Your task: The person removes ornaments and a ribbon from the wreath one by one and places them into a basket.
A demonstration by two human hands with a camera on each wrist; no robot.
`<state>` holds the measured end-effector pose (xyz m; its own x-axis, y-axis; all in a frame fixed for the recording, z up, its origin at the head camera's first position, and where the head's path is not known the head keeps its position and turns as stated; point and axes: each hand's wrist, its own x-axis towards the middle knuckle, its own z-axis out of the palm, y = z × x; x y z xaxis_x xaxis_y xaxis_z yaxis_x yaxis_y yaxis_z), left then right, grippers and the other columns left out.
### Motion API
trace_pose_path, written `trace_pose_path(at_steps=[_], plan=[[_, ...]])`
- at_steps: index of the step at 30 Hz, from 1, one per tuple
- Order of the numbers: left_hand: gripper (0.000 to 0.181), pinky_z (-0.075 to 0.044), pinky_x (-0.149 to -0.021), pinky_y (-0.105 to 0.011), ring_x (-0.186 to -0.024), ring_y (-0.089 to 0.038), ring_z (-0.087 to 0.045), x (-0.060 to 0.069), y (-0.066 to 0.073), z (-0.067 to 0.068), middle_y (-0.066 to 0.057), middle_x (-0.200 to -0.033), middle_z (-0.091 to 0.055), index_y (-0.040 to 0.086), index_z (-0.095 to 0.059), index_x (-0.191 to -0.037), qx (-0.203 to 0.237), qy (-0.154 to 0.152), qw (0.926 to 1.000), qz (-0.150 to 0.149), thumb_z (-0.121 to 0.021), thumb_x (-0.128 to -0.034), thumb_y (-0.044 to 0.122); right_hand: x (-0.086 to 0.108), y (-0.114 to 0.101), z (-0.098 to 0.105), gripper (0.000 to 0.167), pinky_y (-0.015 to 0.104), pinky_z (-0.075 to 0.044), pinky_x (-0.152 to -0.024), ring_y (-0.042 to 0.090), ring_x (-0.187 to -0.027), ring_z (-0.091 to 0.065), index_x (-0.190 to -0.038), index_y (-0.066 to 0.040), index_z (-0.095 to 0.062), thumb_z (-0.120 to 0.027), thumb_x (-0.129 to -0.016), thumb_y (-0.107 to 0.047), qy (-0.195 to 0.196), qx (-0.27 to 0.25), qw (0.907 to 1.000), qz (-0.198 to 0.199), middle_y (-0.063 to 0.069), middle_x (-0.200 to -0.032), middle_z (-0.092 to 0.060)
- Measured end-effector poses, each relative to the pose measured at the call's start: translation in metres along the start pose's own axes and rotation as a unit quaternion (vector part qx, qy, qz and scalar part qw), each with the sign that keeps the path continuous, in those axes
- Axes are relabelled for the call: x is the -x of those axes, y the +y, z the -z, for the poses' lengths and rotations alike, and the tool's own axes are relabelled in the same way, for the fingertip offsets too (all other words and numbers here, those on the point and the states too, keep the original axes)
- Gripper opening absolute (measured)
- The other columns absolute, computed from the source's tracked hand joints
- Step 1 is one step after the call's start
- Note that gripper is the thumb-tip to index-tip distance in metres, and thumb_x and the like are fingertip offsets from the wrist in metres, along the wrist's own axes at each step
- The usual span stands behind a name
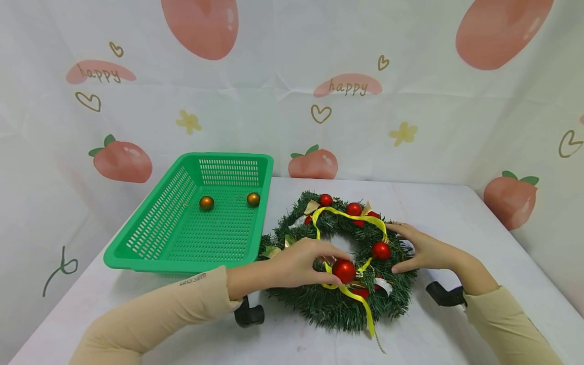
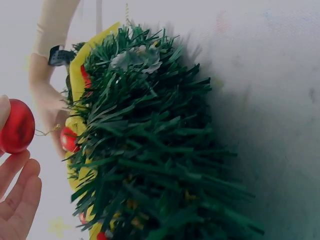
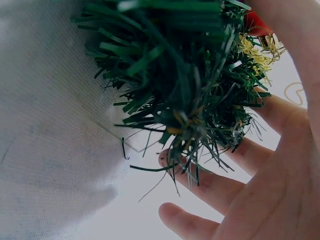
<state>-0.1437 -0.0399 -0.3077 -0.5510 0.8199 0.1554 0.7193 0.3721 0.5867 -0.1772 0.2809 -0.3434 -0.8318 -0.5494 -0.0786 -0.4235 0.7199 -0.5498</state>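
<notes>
Red ball: The red ball [image 1: 344, 271] was in the left hand [image 1: 298, 261], above the near part of the green wreath [image 1: 333, 313]; the left wrist view showed it clear of the greenery.
Left fingers: They were narrowed to a pinch, just the ball's width, with the thumb on one side and fingertips on the other.
Gold string: A thin gold string [image 2: 47, 131] ran from the ball toward the wreath; whether it was fastened there could not be told.
Handling the ball: A light pinch seemed best, the string kept free of the yellow ribbon [image 1: 369, 317] and the bristles, since a hard tug might drag either along.
Right fingers: The right hand [image 1: 426, 251] was spread fairly wide at the wreath's right edge, fingers touching the greenery, thumb well apart from them.
Steadying the wreath: Light, even contact there would probably serve better than a squeeze, which could tip the ring or loosen the second red ball [image 1: 381, 250] close by.
Green basket: The green basket [image 1: 182, 264] stood left of the wreath, two gold balls [image 1: 207, 203] inside it.
</notes>
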Motion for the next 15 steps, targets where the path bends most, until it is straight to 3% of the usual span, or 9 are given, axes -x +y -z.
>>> trace_pose_path(at_steps=[15], plan=[[0.044,-0.053,-0.086,-0.027,-0.101,-0.015,-0.063,0.013,-0.001,0.022,-0.002,-0.116,-0.067,0.012,-0.061,-0.124,0.01,0.041,0.999,0.015,-0.071,-0.083,0.024,0.001,-0.002,0.0,0.098,0.068,-0.038,-0.091,0.054,-0.121,-0.04,-0.142,0.008,-0.025,-0.079,-0.072,-0.035,0.0,-0.001,1.0,0.004,0.036,-0.143,-0.022]])
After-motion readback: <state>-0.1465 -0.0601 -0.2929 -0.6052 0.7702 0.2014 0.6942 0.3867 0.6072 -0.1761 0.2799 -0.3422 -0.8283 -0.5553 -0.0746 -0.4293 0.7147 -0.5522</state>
